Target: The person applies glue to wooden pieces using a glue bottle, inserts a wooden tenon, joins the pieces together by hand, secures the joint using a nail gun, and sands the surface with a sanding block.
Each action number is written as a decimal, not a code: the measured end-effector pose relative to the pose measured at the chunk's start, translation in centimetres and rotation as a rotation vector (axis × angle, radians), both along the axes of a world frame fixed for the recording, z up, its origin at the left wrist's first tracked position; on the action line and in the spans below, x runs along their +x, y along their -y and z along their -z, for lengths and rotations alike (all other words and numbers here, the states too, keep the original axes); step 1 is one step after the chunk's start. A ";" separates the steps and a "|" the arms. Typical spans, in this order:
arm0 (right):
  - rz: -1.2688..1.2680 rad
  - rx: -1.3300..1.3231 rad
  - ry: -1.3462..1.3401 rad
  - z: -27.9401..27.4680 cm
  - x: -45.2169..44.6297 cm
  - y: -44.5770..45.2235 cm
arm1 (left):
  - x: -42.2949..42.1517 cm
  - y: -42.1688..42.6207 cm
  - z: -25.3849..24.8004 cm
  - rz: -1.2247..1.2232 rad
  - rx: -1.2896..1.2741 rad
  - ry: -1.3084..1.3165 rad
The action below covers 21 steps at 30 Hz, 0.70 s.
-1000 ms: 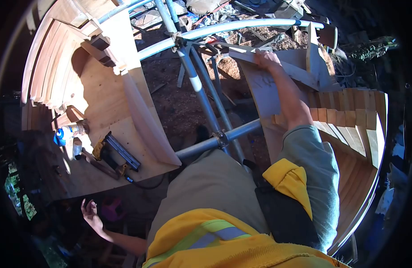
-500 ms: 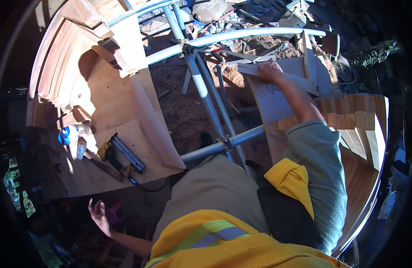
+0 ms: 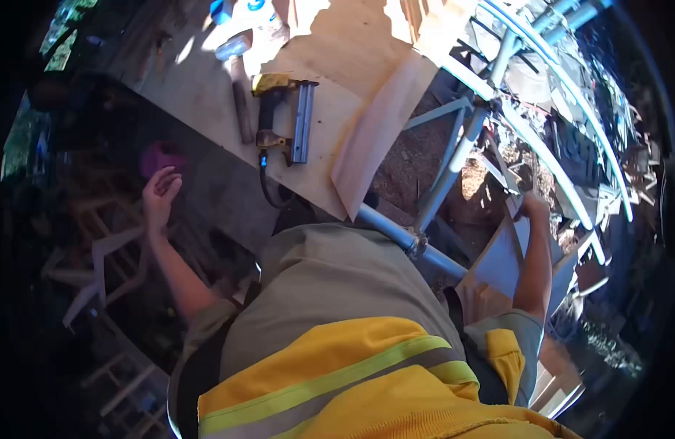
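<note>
Left hand (image 3: 160, 196) empty, loosely spread. Right hand (image 3: 532, 206) at board (image 3: 496, 257), grip unclear. Nail gun (image 3: 269, 111) unheld; board's progress unclear.

Decent gap between the bare left hand (image 3: 159, 196) and the pale flat plywood sheet (image 3: 345, 82), though the yellow-and-black nail gun (image 3: 269, 117) and brown-handled hammer (image 3: 240, 95) block part of its top. Round grey metal scaffold tubes (image 3: 460, 155) cross between sheet and bare right hand (image 3: 534, 206).
</note>
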State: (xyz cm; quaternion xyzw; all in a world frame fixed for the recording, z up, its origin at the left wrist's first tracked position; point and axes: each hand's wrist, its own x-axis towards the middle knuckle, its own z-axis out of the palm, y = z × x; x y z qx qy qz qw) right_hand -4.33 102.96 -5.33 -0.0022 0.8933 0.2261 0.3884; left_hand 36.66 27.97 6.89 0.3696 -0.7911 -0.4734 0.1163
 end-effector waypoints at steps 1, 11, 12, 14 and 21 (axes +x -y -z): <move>-0.095 -0.285 -0.110 2.3 -1.9 -1.9 | 1.6 1.3 0.8 0.022 -0.041 -0.016; -0.139 -1.410 0.104 -7.2 11.7 30.5 | 7.5 2.8 3.0 -0.148 -0.021 0.020; -0.156 -1.430 0.129 -7.8 14.3 33.6 | 8.8 4.0 4.0 -0.162 -0.009 0.051; -0.181 -1.430 0.135 -7.8 18.8 38.8 | 11.2 6.4 5.5 -0.177 -0.023 0.030; -0.310 -1.652 0.163 -4.6 25.7 53.8 | 22.6 18.4 11.6 -0.320 0.125 -0.112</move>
